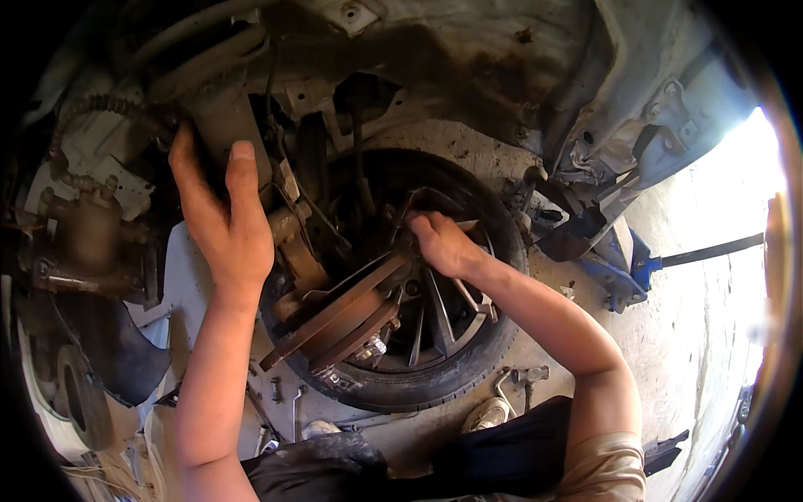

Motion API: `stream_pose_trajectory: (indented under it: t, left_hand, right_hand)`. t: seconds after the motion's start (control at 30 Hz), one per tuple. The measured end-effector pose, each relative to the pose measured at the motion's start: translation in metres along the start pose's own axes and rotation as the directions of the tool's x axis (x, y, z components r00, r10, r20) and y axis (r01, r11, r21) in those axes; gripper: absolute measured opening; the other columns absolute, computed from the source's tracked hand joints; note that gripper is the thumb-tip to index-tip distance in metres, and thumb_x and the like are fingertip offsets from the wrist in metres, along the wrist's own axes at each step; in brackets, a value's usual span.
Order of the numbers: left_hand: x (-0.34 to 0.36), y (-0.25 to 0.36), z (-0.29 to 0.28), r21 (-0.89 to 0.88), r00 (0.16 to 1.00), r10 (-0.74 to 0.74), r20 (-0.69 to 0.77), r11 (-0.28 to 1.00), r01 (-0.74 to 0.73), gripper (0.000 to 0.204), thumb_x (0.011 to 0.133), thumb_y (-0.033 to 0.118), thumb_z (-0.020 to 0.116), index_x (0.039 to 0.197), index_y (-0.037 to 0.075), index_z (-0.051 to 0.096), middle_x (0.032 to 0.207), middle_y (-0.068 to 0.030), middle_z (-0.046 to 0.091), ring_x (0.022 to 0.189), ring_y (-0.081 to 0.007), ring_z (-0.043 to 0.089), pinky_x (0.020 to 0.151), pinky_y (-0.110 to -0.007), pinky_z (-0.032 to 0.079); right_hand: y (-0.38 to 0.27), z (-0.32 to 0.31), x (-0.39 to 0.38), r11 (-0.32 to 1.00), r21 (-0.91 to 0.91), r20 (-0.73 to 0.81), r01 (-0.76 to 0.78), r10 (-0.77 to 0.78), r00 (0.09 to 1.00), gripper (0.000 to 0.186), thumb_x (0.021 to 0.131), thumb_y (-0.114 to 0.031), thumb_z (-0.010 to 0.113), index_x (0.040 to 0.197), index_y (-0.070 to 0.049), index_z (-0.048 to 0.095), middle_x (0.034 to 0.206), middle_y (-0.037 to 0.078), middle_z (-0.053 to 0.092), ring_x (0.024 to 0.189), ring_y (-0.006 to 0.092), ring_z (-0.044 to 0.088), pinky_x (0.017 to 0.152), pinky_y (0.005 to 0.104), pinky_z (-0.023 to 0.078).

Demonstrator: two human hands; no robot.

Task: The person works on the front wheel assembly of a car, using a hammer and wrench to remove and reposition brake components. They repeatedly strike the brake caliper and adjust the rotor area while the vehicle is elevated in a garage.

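My left hand (pixel 236 238) reaches up to a grey suspension strut (pixel 219 125), thumb along its front and fingers round its left side. The rusty brake disc (pixel 343 309) tilts below, in front of the steering knuckle (pixel 297 251). Behind the disc's upper right edge, my right hand (pixel 439 243) is closed with curled fingers. A dark part (pixel 435 201) lies close by its fingertips; what the fingers hold is hidden. Bright wheel studs (pixel 370 347) stick out from the hub's lower face.
A wheel with tyre (pixel 481 356) lies flat beneath the disc. To the right is a blue jack (pixel 631 272) with a dark handle (pixel 711 249). A hammer (pixel 529 378) and a bent rod (pixel 297 414) lie near my feet. The wheel arch (pixel 468 67) hangs above.
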State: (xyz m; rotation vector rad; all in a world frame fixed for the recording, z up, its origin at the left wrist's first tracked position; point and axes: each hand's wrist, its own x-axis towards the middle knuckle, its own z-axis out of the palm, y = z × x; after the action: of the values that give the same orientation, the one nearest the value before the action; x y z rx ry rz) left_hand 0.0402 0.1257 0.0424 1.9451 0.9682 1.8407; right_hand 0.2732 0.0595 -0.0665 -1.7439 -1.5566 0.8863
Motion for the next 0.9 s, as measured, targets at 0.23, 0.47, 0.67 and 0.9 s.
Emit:
stream_pose_trajectory:
  t: [0.23, 0.47, 0.67, 0.9]
  left_hand:
    - [0.0, 0.003, 0.0, 0.01, 1.0, -0.01, -0.014, 1.0, 0.01, 0.056, 0.097, 0.02, 0.057, 0.14, -0.007, 0.035, 0.135, -0.0199, 0.048, 0.123, -0.0256, 0.048, 0.106, -0.036, 0.036]
    - [0.0, 0.002, 0.003, 0.026, 1.0, 0.001, -0.012, 1.0, 0.0, 0.057, 0.096, 0.021, 0.058, 0.14, -0.007, 0.035, 0.132, -0.0213, 0.049, 0.12, -0.0263, 0.05, 0.104, -0.036, 0.037]
    - [0.0, 0.002, 0.002, 0.004, 1.0, 0.015, -0.006, 1.0, -0.015, 0.056, 0.096, 0.021, 0.058, 0.139, -0.007, 0.035, 0.13, -0.022, 0.051, 0.118, -0.0266, 0.051, 0.103, -0.036, 0.038]
    - [0.001, 0.004, 0.002, 0.051, 0.999, 0.038, 0.001, 0.998, -0.038, 0.056, 0.097, 0.021, 0.058, 0.139, -0.008, 0.035, 0.13, -0.0232, 0.05, 0.118, -0.0275, 0.05, 0.103, -0.037, 0.038]
  right_hand:
    - [-0.041, -0.023, -0.01, 0.995, -0.08, 0.318, -0.06, 0.083, 0.945, 0.04, 0.102, -0.028, 0.043, 0.116, 0.007, 0.056, 0.085, 0.024, 0.067, 0.081, 0.0298, 0.069, 0.075, 0.0383, 0.054]
    - [-0.059, -0.022, -0.012, 0.944, 0.121, 0.379, -0.306, 0.241, 0.893, 0.038, 0.103, -0.029, 0.046, 0.102, 0.008, 0.058, 0.063, 0.013, 0.065, 0.046, 0.0191, 0.062, 0.045, 0.0309, 0.05]
    - [-0.064, -0.023, -0.011, 0.984, -0.121, 0.314, -0.132, 0.165, 0.935, 0.04, 0.103, -0.03, 0.046, 0.096, 0.006, 0.06, 0.061, 0.012, 0.063, 0.045, 0.0183, 0.062, 0.04, 0.0294, 0.05]
    - [-0.057, -0.017, -0.011, 0.918, 0.167, 0.403, -0.359, 0.269, 0.875, 0.04, 0.104, -0.032, 0.042, 0.102, 0.005, 0.059, 0.061, 0.013, 0.063, 0.044, 0.0174, 0.061, 0.041, 0.0282, 0.05]
